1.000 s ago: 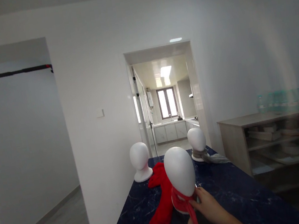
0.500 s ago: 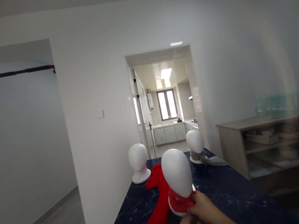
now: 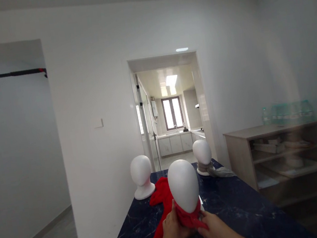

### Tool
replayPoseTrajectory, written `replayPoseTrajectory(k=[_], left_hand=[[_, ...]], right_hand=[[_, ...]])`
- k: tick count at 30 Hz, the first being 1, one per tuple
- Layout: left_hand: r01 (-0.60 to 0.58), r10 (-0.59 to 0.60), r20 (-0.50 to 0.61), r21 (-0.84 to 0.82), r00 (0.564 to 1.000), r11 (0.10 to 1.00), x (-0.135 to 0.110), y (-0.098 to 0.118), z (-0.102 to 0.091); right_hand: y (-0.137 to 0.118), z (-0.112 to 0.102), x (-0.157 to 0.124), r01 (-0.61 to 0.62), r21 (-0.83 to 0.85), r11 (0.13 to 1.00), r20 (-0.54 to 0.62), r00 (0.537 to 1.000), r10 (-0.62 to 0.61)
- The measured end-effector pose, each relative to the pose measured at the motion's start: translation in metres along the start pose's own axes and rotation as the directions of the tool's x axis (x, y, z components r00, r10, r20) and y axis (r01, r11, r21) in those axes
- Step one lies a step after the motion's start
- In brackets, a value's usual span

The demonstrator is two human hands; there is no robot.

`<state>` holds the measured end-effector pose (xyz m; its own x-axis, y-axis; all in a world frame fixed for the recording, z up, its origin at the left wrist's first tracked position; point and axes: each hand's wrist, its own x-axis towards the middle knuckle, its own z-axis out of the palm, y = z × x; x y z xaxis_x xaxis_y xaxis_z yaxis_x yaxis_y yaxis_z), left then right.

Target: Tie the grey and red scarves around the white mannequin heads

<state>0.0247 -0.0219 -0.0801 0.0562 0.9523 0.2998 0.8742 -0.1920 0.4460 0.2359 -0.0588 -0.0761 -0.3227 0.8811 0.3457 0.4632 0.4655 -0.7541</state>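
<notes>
Left to right: bare mannequin head [image 3: 142, 176] sat at 10 o'clock from the near head, base on the dark marble table [image 3: 249, 208], nothing on it. Loose bulk of the red scarf [image 3: 161, 202] trailed from near that base down the table toward 7 o'clock, past the left hand.

Left hand [image 3: 172, 234] was at 7 o'clock of the near mannequin head [image 3: 184, 186], fingers closed on the scarf wrap at the neck, thumb up against the foam. Right hand [image 3: 217, 233] was at 5 o'clock, pinching a scarf end just below the neck. Both were clamped on fabric, none released. Scarf itself was wrapped round the neck of the near head, centre of table, tail off to the left.

Far head with grey scarf [image 3: 214, 170] sat at 1 o'clock, well apart. Wooden shelf unit [image 3: 277, 157] stood at 3 o'clock, off the table.

Risks as I judged them:
- head looked light and top-heavy; an uneven pull toward 6 o'clock could tip it forward or slide it on the slick marble
- the trailing tail could drag if the wrap was cinched, and snag the bare head at 10 o'clock
- a pull from one side only would rotate the head on its base and leave the knot off-centre
- the knot area was partly hidden by both hands, so I couldn't tell whether the ends were crossed yet
</notes>
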Motion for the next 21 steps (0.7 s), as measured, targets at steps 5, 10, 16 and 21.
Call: replayPoseTrajectory(k=[5,10,16,21], left_hand=[[0.007,-0.007,-0.005,-0.038,1.000,0.999,-0.003,-0.004,0.000],[0.028,-0.027,0.014,-0.081,1.000,0.996,-0.010,0.000,-0.008],[0.027,-0.029,-0.012,-0.117,1.000,0.993,-0.010,0.002,-0.010],[0.017,-0.020,-0.033,-0.095,0.999,0.995,-0.013,0.001,-0.005]], right_hand=[[0.010,-0.037,-0.014,-0.041,-0.066,0.997,0.119,0.992,0.049],[0.039,-0.094,-0.023,-0.275,0.023,0.961,0.250,0.932,0.261],[0.077,-0.134,-0.038,-0.163,-0.239,0.957,0.083,0.979,0.187],[0.085,-0.133,-0.041,-0.220,-0.429,0.876,-0.014,0.971,0.237]])
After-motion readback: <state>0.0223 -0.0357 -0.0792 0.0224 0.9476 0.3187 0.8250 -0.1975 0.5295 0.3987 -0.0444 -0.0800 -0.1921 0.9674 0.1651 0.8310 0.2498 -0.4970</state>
